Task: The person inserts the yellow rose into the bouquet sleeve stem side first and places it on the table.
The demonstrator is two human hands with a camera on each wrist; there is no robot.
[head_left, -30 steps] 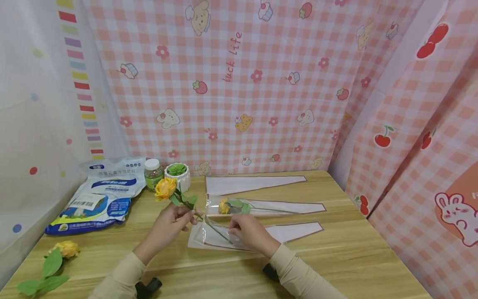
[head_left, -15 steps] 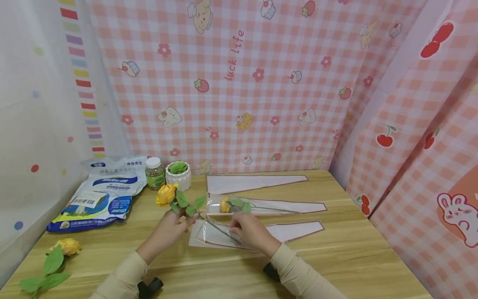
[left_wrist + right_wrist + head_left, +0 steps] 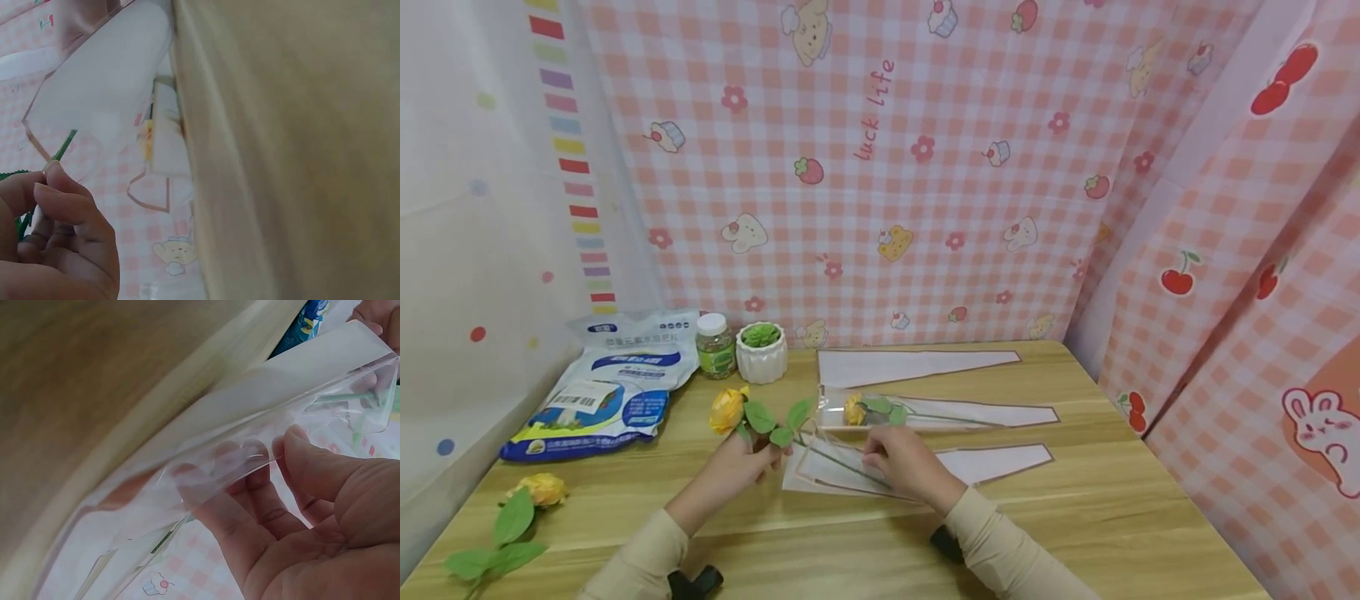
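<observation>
In the head view my left hand (image 3: 733, 467) holds a yellow artificial rose (image 3: 727, 411) by its green stem, just below the leaves. The left wrist view shows thumb and fingertips pinching that stem (image 3: 64, 145). Its lower part lies inside the wide end of a tapered flower sleeve (image 3: 1000, 463), clear in front with a white back. My right hand (image 3: 910, 468) grips the sleeve's edge. Seen from the right wrist, the thumb is at the clear film's edge and several fingers show through it; the green stem (image 3: 340, 397) runs inside. The stem's tip is hidden in the head view.
Behind lies another sleeve (image 3: 1030, 415) with a yellow rose (image 3: 854, 409) inside, then a further white sleeve (image 3: 917, 363). A loose rose (image 3: 542, 490) lies front left. At the back left are a fertilizer bag (image 3: 598, 400), a lidded jar (image 3: 716, 350) and a potted succulent (image 3: 762, 354).
The rose has tilted lower and its stem has slid rightward, further into the sleeve, with my left hand moving slightly down. My right hand stays at the sleeve.
</observation>
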